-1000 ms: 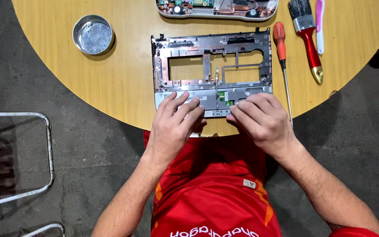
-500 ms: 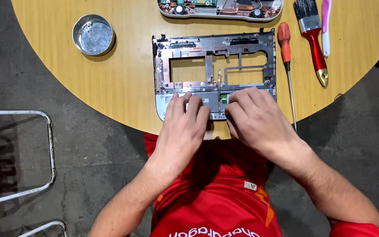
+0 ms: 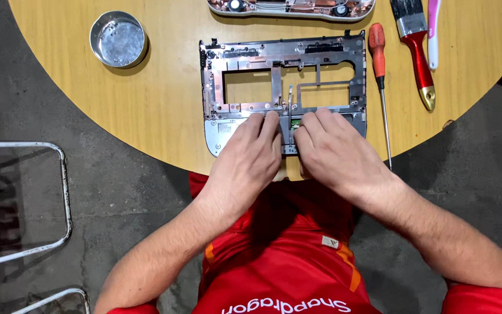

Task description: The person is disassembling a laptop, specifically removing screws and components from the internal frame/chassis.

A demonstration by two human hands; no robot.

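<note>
A grey laptop palm-rest frame (image 3: 283, 64) with open cut-outs lies on the round wooden table (image 3: 164, 110), near its front edge. My left hand (image 3: 251, 154) rests flat on the frame's near strip, fingers together and pointing away from me. My right hand (image 3: 332, 151) lies beside it on the same strip, fingertips next to a small green part and a thin ribbon (image 3: 291, 113) at the middle. Both hands press on the frame; neither lifts it. The strip under the palms is hidden.
A round metal tin (image 3: 118, 39) sits at the left of the table. An orange-handled screwdriver (image 3: 380, 70), a red-handled paintbrush (image 3: 416, 49) and a pink tool (image 3: 433, 32) lie at the right. Another laptop part (image 3: 291, 7) lies at the far edge. Metal chair frames (image 3: 24, 197) stand left.
Both hands have slid a little toward the middle of the frame's near strip, ending closer together. The frame and the tools stay where they were.
</note>
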